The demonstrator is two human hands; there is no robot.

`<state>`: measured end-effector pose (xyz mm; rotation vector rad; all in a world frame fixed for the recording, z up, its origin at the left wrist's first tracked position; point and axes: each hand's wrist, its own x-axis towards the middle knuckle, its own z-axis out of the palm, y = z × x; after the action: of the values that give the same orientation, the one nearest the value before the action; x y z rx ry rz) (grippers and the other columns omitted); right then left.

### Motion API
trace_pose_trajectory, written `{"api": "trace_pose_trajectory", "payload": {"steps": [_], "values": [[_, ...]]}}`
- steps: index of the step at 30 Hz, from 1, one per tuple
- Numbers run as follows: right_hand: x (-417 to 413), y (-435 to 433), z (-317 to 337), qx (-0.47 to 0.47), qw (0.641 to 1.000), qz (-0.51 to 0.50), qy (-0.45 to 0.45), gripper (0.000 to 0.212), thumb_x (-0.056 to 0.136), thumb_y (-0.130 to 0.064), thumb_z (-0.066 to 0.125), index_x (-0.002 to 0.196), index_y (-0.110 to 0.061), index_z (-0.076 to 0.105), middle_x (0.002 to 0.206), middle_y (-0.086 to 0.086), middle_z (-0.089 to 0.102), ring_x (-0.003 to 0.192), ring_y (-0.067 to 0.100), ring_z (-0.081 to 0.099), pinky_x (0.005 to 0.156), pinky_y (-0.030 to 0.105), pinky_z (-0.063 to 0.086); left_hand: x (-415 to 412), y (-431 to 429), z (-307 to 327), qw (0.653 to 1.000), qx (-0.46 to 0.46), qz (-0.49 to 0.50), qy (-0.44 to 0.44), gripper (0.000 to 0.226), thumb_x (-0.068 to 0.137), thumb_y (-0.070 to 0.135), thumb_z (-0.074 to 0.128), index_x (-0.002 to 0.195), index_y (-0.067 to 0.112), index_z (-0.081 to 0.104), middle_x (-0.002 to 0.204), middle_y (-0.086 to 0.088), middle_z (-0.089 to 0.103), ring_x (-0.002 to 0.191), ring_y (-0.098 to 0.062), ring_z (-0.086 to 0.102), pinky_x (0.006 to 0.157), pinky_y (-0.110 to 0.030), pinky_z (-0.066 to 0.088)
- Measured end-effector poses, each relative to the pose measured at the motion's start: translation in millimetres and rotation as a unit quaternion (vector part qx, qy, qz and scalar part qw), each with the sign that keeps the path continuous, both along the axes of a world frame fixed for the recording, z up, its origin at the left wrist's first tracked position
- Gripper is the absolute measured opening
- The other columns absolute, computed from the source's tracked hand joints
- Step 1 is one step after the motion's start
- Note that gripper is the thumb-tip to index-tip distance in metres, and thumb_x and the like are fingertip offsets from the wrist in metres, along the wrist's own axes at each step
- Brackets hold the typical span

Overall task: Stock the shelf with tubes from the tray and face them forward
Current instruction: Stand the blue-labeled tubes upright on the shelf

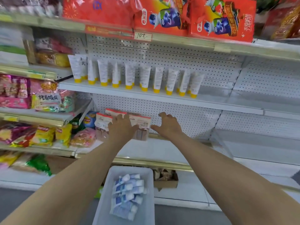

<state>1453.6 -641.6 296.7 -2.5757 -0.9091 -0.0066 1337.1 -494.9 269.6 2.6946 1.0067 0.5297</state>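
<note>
A pale grey tray [103,197] stands low in front of me, holding several blue-and-white tubes [127,194] lying in a heap. On the white shelf [162,97] above, a row of white tubes with yellow caps [144,78] stands cap down. Both my arms reach toward the lower shelf [162,150]. My left hand [121,128] rests against red-and-white packets [141,125] standing there; whether it grips one is unclear. My right hand [168,125] hovers just right of the packets, fingers spread, holding nothing.
Snack bags [43,98] fill the shelves at the left. Red gift boxes [191,15] sit on the top shelf. A cardboard box [165,179] lies under the lower shelf, beside the tray. The white shelves to the right are bare, backed by pegboard.
</note>
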Motion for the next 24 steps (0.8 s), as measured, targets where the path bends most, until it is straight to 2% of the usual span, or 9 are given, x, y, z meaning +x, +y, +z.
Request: {"api": "trace_pose_trajectory", "payload": {"steps": [2, 7, 11, 15, 19, 24], "values": [[6.8, 13.0, -24.2, -0.015, 1.0, 0.009, 0.019, 0.067, 0.086, -0.052, 0.062, 0.14, -0.019, 0.039, 0.132, 0.012, 0.049, 0.123, 0.032, 0.044, 0.093, 0.046, 0.048, 3.9, 8.3, -24.4, 1.0, -0.019, 0.009, 0.011, 0.065, 0.089, 0.058, 0.049, 0.136, 0.012, 0.044, 0.137, -0.015, 0.047, 0.123, -0.036, 0.045, 0.096, -0.048, 0.042], [26.1, 41.3, -96.2, -0.052, 0.993, 0.028, 0.104, 0.075, 0.087, -0.052, 0.063, 0.146, -0.017, 0.033, 0.142, 0.012, 0.044, 0.126, 0.033, 0.048, 0.097, 0.043, 0.046, 24.2, 36.6, -98.5, 0.992, -0.115, -0.005, 0.058, 0.075, 0.089, 0.054, 0.054, 0.145, 0.009, 0.033, 0.142, -0.018, 0.041, 0.129, -0.037, 0.04, 0.104, -0.046, 0.038], [47.2, 59.0, -152.6, -0.079, 0.983, 0.043, 0.16, 0.071, 0.088, -0.048, 0.064, 0.144, -0.013, 0.035, 0.134, 0.012, 0.05, 0.12, 0.03, 0.053, 0.092, 0.037, 0.045, 45.4, 50.3, -146.8, 0.983, -0.158, 0.011, 0.088, 0.067, 0.091, 0.049, 0.055, 0.141, 0.007, 0.039, 0.138, -0.018, 0.043, 0.126, -0.035, 0.043, 0.106, -0.041, 0.034], [65.4, 71.2, -208.3, -0.123, 0.97, 0.052, 0.203, 0.065, 0.088, -0.049, 0.061, 0.139, -0.017, 0.038, 0.129, 0.01, 0.054, 0.115, 0.031, 0.056, 0.088, 0.037, 0.046, 61.2, 62.6, -201.0, 0.971, -0.203, 0.041, 0.115, 0.061, 0.089, 0.052, 0.054, 0.132, 0.009, 0.046, 0.131, -0.015, 0.051, 0.12, -0.032, 0.049, 0.101, -0.043, 0.043], [71.6, 73.4, -266.5, -0.154, 0.958, 0.052, 0.234, 0.062, 0.09, -0.049, 0.06, 0.138, -0.014, 0.041, 0.134, 0.011, 0.054, 0.12, 0.032, 0.054, 0.095, 0.038, 0.047, 61.7, 67.4, -269.9, 0.951, -0.241, 0.05, 0.184, 0.067, 0.09, 0.056, 0.05, 0.138, 0.01, 0.04, 0.14, -0.016, 0.044, 0.128, -0.033, 0.043, 0.104, -0.043, 0.039], [57.5, 67.5, -356.9, -0.184, 0.925, 0.006, 0.333, 0.061, 0.088, -0.05, 0.062, 0.133, -0.012, 0.044, 0.124, 0.013, 0.059, 0.115, 0.032, 0.056, 0.082, 0.035, 0.044, 42.7, 67.5, -349.8, 0.921, -0.302, 0.062, 0.238, 0.065, 0.089, 0.055, 0.054, 0.136, 0.01, 0.045, 0.132, -0.015, 0.052, 0.122, -0.033, 0.049, 0.101, -0.04, 0.041]]}}
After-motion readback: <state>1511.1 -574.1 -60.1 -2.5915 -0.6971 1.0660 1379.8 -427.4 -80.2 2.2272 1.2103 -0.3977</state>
